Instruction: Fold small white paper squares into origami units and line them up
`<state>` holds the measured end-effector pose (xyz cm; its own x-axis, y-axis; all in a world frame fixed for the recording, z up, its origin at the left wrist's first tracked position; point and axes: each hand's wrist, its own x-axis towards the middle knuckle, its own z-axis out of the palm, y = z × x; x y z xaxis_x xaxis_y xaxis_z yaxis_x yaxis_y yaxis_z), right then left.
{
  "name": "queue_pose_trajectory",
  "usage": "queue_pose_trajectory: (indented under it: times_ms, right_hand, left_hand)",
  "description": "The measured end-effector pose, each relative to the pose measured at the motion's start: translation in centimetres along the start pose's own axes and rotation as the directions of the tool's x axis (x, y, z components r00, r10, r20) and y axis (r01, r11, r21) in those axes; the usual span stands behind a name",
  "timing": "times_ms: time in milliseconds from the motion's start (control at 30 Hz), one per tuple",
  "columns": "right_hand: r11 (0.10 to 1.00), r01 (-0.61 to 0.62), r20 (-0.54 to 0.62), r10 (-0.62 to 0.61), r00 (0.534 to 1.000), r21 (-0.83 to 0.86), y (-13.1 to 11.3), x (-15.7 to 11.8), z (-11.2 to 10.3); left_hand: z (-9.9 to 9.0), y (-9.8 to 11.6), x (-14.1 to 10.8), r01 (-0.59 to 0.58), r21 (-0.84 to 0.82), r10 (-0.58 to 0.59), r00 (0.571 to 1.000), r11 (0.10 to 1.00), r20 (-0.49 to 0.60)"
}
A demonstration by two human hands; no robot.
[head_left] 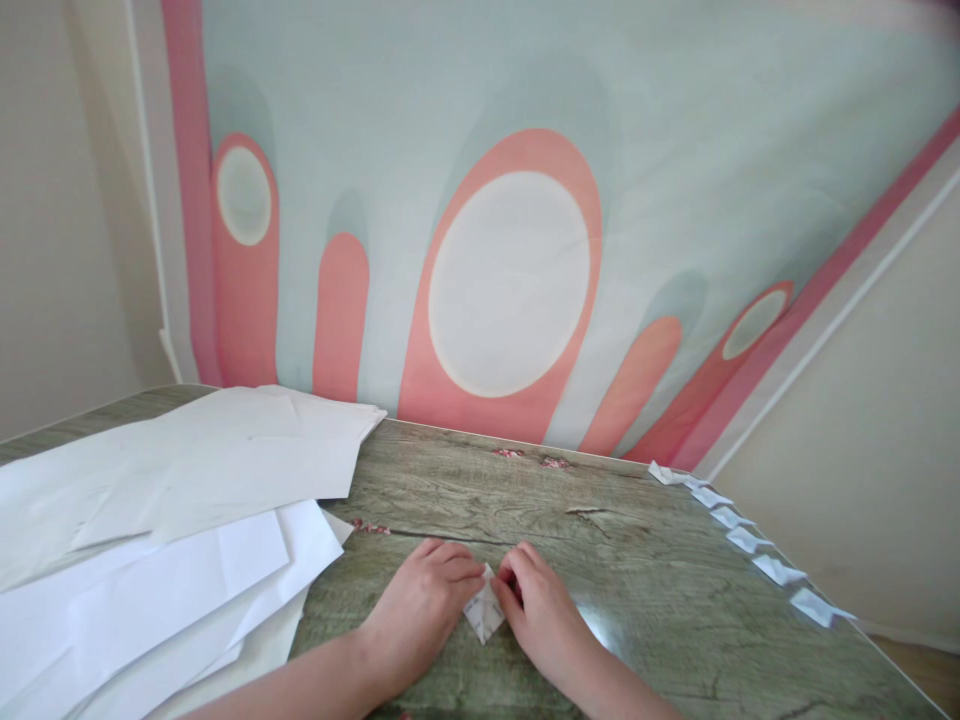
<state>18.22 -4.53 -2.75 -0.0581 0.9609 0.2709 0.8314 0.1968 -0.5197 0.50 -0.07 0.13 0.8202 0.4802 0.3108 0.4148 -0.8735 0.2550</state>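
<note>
A small folded paper [484, 612] with faint dark marks and a pointed lower end lies on the table between my hands. My left hand [429, 605] grips its upper left edge, fingers curled and pressed together. On the other side, my right hand [536, 605] pinches the upper right edge between thumb and fingers. The paper's fold lines meet near its lower tip. Fingertips hide part of its sides.
Loose white paper sheets [225, 450] are piled over the table's left side. Several small folded paper pieces [739, 540] line the right edge of the wood-grain table [615, 590]. A patterned backdrop [390, 180] rises behind the far edge.
</note>
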Motion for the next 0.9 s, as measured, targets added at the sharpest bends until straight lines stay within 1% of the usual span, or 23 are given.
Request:
queue_pose_trajectory:
  times_ms: [233,400,533,700,900]
  right_hand:
    - [1.0,0.02,-0.017,-0.02,1.0,0.005,0.2,0.1,0.0]
    - [1.0,0.01,-0.021,-0.01,1.0,0.002,0.0,0.0,-0.1]
    - [1.0,0.025,-0.005,-0.025,1.0,-0.004,-0.3,-0.4,-0.4]
    - [0.988,0.144,-0.001,-0.144,0.99,-0.06,-0.7,-1.4,-0.9]
    - [0.934,0.272,-0.012,-0.282,0.959,-0.231,-0.8,-1.6,-0.5]
  left_hand:
    - [0.0,0.5,-0.2,-0.031,0.114,0.025,0.999,0.993,0.047]
    - [-0.1,0.7,-0.3,-0.049,0.141,0.039,0.997,0.989,0.072]
    - [-0.4,0.9,-0.3,-0.041,0.161,0.028,0.996,0.986,0.08]
    - [-0.4,1.1,-0.3,-0.009,0.137,-0.001,0.997,0.991,0.075]
    - [-0.6,0.9,-0.4,0.019,0.049,-0.022,0.997,0.999,0.07]
